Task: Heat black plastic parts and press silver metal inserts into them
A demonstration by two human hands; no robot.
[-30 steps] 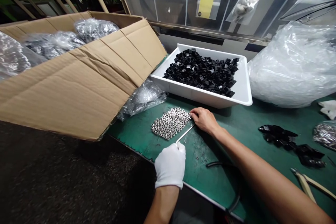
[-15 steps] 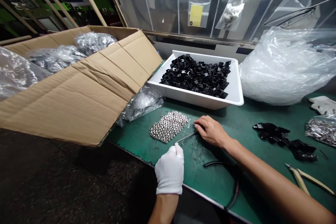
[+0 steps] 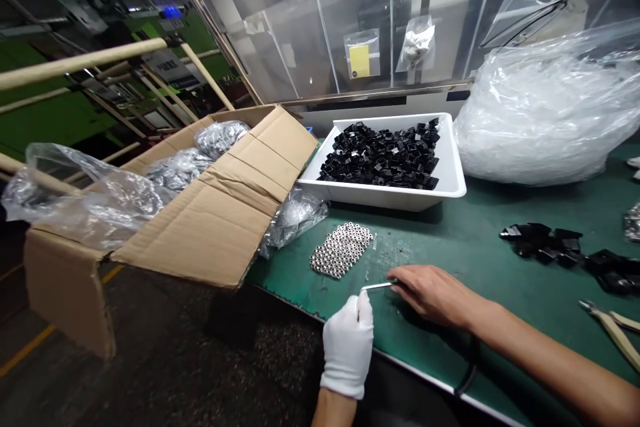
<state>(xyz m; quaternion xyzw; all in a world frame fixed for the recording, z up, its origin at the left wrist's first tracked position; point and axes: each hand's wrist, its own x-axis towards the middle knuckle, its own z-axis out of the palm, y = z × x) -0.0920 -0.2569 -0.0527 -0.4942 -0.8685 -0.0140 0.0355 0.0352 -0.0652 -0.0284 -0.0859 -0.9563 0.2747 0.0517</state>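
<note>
In the head view my left hand, in a white glove, pinches one end of a thin metal rod between thumb and finger, near the table's front edge. My bare right hand closes its fingers on the rod's other end, low over the green table. The right fingers partly hide that end, and the left glove covers the tip. Just beyond my hands lies a flat cluster of small silver nut-like rings, packed side by side. A black cable runs under my right forearm.
A white tray of small black plastic parts stands behind. On the left, a cardboard box with bagged parts overhangs the table edge. To the right are a big clear plastic bag, loose black parts and cutting pliers.
The view has swung, bringing more of the box and background in. My right hand has come nearer the table's front edge, and the rod lies more level. Both hands keep hold of it.
</note>
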